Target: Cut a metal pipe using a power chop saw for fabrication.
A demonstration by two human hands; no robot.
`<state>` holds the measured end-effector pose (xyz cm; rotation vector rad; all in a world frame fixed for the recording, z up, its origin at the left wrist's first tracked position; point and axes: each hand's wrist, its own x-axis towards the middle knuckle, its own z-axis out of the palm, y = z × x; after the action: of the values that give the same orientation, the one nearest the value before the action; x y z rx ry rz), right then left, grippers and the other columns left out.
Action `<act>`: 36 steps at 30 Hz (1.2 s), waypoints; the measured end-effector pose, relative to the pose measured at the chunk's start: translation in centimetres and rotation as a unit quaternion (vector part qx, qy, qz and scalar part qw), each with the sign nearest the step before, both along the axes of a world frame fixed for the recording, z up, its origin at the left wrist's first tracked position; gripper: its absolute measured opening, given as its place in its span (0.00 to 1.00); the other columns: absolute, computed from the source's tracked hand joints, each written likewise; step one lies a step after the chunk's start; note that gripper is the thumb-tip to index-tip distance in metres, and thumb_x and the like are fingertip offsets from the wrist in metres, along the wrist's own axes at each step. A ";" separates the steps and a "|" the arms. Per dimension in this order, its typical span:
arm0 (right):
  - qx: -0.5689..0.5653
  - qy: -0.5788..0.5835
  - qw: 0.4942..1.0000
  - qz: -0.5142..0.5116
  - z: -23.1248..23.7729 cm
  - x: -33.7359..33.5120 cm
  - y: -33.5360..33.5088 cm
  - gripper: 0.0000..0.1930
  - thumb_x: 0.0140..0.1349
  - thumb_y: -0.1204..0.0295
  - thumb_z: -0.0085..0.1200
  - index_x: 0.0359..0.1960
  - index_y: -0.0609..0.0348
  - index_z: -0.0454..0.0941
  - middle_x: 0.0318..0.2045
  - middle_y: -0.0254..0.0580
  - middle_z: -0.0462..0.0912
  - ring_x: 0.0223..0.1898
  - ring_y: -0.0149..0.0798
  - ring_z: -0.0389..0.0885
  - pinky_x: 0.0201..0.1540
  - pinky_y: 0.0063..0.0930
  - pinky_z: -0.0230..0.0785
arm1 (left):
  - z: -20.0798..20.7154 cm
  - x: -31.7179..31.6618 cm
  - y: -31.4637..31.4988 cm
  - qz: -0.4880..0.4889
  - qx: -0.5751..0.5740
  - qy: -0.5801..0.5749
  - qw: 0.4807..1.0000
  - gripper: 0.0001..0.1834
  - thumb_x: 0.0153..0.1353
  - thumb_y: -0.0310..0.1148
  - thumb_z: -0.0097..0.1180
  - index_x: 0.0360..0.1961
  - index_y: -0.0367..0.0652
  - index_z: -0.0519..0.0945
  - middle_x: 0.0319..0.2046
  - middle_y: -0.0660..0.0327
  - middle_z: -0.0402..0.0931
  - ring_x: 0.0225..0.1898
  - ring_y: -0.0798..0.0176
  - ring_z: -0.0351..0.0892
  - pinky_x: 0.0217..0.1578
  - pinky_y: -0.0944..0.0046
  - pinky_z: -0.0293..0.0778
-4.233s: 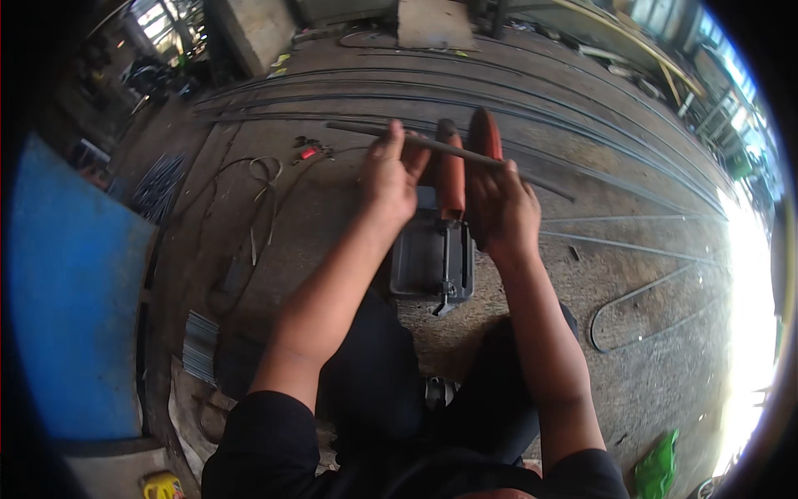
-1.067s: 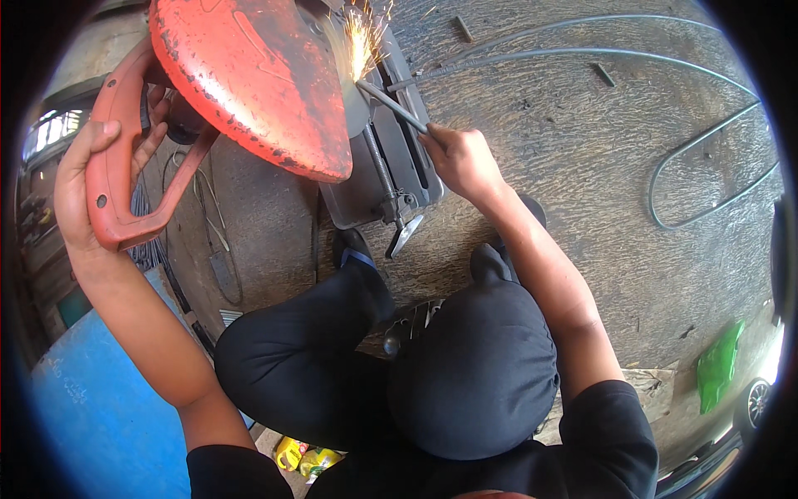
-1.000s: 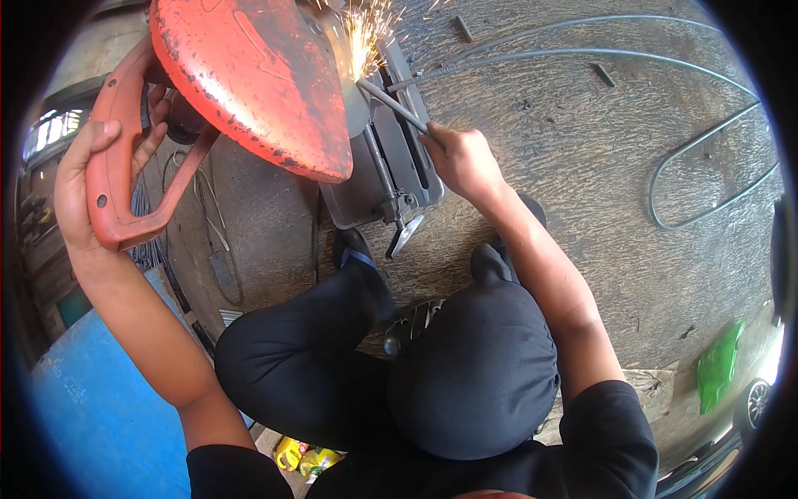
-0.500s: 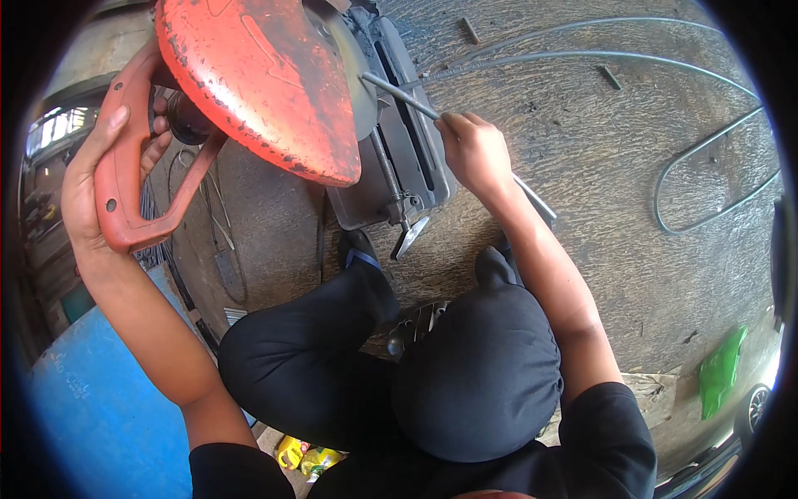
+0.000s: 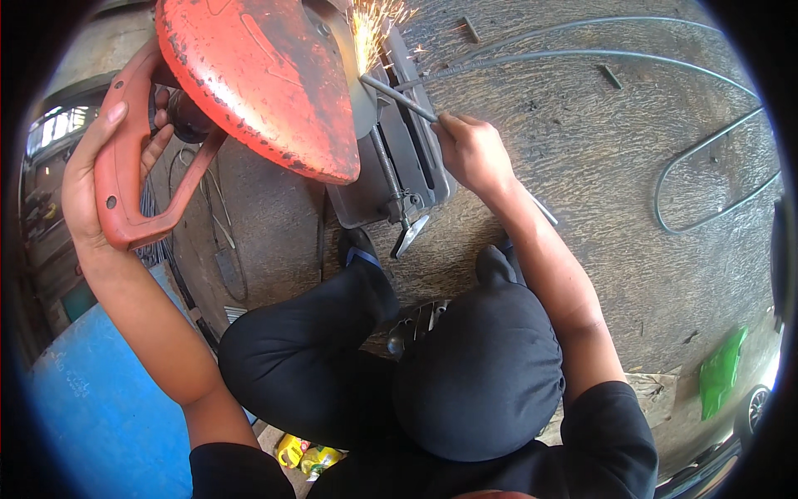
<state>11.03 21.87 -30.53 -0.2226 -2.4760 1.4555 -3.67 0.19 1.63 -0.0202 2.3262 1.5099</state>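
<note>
Bright orange sparks fly as the grip of the left hand curls round the red D-shaped plastic handle, the right hand closed snugly on the slim grey metal rod, whose tip sits right at the thin grey disc beside the scuffed red metal guard. Steady, light pressure with that right hand well back suits this contact best

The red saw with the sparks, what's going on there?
A person's left hand grips the handle of a red saw. The right hand holds a metal rod, its tip at the saw's disc, where sparks are flying up. The rod's other end shows past the right forearm. The saw's grey base sits on the floor, and a long bent metal bar lies off to the right.
</note>
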 end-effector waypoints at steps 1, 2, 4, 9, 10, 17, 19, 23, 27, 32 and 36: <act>-0.007 0.001 1.000 0.003 0.0 0.0 0.0 0.07 0.59 0.71 0.53 0.30 0.63 0.76 0.23 0.54 0.75 0.26 0.57 0.76 0.30 0.43 0.68 | 0.0 0.0 0.1 0.008 -0.007 0.004 1.000 0.31 0.59 0.36 0.55 0.60 0.32 0.63 0.52 0.52 0.70 0.50 0.58 0.73 0.54 0.59 0.71; -0.014 0.002 1.000 0.007 0.1 0.0 0.0 0.07 0.59 0.72 0.52 0.29 0.65 0.75 0.22 0.55 0.74 0.26 0.58 0.76 0.30 0.43 0.68 | 0.0 0.2 0.4 0.008 -0.007 0.004 1.000 0.31 0.59 0.36 0.55 0.60 0.32 0.63 0.52 0.52 0.70 0.50 0.58 0.73 0.54 0.59 0.71; -0.025 0.000 1.000 0.015 0.3 0.0 0.1 0.08 0.59 0.72 0.52 0.28 0.66 0.74 0.22 0.56 0.74 0.26 0.58 0.76 0.30 0.43 0.67 | -0.3 0.5 0.9 -0.001 -0.013 0.015 1.000 0.35 0.58 0.38 0.53 0.61 0.25 0.61 0.50 0.43 0.71 0.49 0.54 0.76 0.53 0.59 0.73; -0.059 -0.012 0.998 0.028 0.1 0.1 0.1 0.09 0.60 0.73 0.52 0.26 0.67 0.73 0.21 0.58 0.73 0.24 0.59 0.74 0.29 0.42 0.67 | -0.7 -0.1 0.8 -0.038 -0.018 0.030 0.999 0.36 0.58 0.40 0.52 0.62 0.26 0.60 0.56 0.42 0.67 0.56 0.53 0.71 0.56 0.59 0.70; -0.069 -0.015 0.997 0.033 0.3 0.1 0.1 0.09 0.60 0.73 0.52 0.26 0.67 0.73 0.20 0.58 0.73 0.23 0.59 0.73 0.29 0.42 0.66 | -0.7 -0.3 0.6 -0.055 -0.011 0.028 0.998 0.36 0.58 0.41 0.51 0.62 0.26 0.60 0.57 0.42 0.66 0.57 0.53 0.70 0.56 0.59 0.69; -0.103 -0.064 0.992 0.046 1.1 0.4 0.0 0.11 0.62 0.70 0.51 0.26 0.67 0.74 0.16 0.58 0.71 0.19 0.59 0.71 0.25 0.40 0.66 | -0.5 0.2 1.1 -0.024 -0.033 0.057 0.998 0.36 0.58 0.41 0.51 0.62 0.26 0.61 0.55 0.44 0.69 0.54 0.54 0.73 0.54 0.61 0.70; -0.106 -0.074 0.990 0.057 1.4 0.5 0.1 0.12 0.63 0.69 0.51 0.27 0.67 0.74 0.17 0.60 0.71 0.19 0.59 0.71 0.25 0.40 0.66 | -0.4 0.1 0.9 -0.022 -0.036 0.050 0.998 0.35 0.59 0.41 0.51 0.61 0.27 0.62 0.54 0.46 0.70 0.51 0.56 0.75 0.53 0.63 0.71; -0.110 -0.123 0.984 0.067 1.3 0.3 0.4 0.15 0.66 0.65 0.47 0.30 0.66 0.76 0.16 0.55 0.72 0.19 0.50 0.72 0.26 0.36 0.65 | -0.4 0.4 1.3 -0.002 -0.014 0.049 0.999 0.31 0.60 0.39 0.52 0.59 0.28 0.65 0.50 0.49 0.73 0.46 0.60 0.77 0.49 0.65 0.73; -0.215 -0.175 0.959 0.064 1.2 -0.4 1.2 0.17 0.67 0.63 0.46 0.29 0.66 0.77 0.18 0.53 0.75 0.23 0.46 0.76 0.30 0.40 0.66 | 0.4 -0.6 -0.3 -0.006 -0.039 -0.006 0.999 0.25 0.60 0.35 0.54 0.56 0.30 0.68 0.43 0.53 0.77 0.40 0.64 0.78 0.43 0.66 0.74; -0.317 -0.204 0.920 0.108 0.2 -0.5 2.1 0.18 0.67 0.60 0.46 0.34 0.63 0.81 0.15 0.32 0.66 0.22 0.28 0.64 0.27 0.29 0.61 | 0.2 0.1 0.1 0.002 -0.026 -0.007 1.000 0.24 0.60 0.35 0.54 0.54 0.30 0.69 0.42 0.54 0.77 0.39 0.64 0.78 0.43 0.66 0.74; -0.268 -0.198 0.934 0.132 0.8 -0.3 1.8 0.18 0.66 0.60 0.47 0.33 0.65 0.81 0.17 0.36 0.71 0.22 0.31 0.69 0.29 0.30 0.64 | 0.0 0.4 0.5 0.017 -0.011 -0.001 1.000 0.27 0.60 0.35 0.55 0.57 0.30 0.66 0.47 0.51 0.75 0.41 0.62 0.78 0.45 0.64 0.76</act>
<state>10.73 23.63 -29.73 -0.3198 -2.3999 2.4025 -3.28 0.72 1.58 -0.0679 2.3532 1.5002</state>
